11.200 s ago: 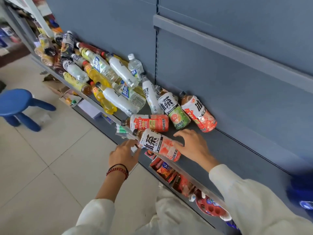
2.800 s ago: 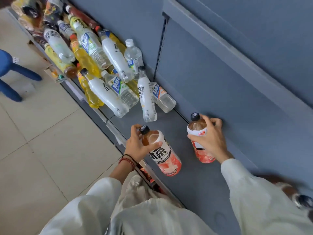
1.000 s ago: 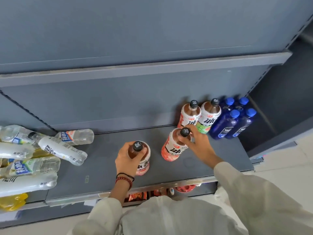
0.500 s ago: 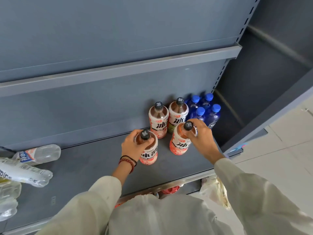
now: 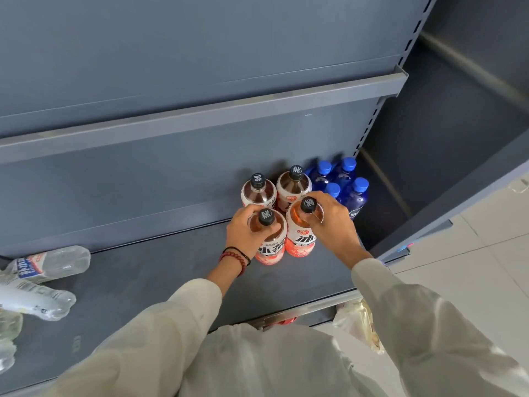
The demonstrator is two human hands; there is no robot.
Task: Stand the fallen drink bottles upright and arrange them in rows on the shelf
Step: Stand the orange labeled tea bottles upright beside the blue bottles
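Now left grip [image 5: 246,229] clamps the farther tea bottle [image 5: 270,249], right grip [image 5: 332,216] the nearer tea bottle [image 5: 300,242], upright beside the blue bottles [image 5: 355,196] for a second row.

Upright bottles [image 5: 259,193] right, fallen bottles [image 5: 48,263] left

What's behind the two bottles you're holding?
Two more upright bottles: the back left bottle behind the left hand and its front left bottle, the back right bottle behind the right hand and its front right bottle. Their lower halves are covered. Blue bottles stand further right.
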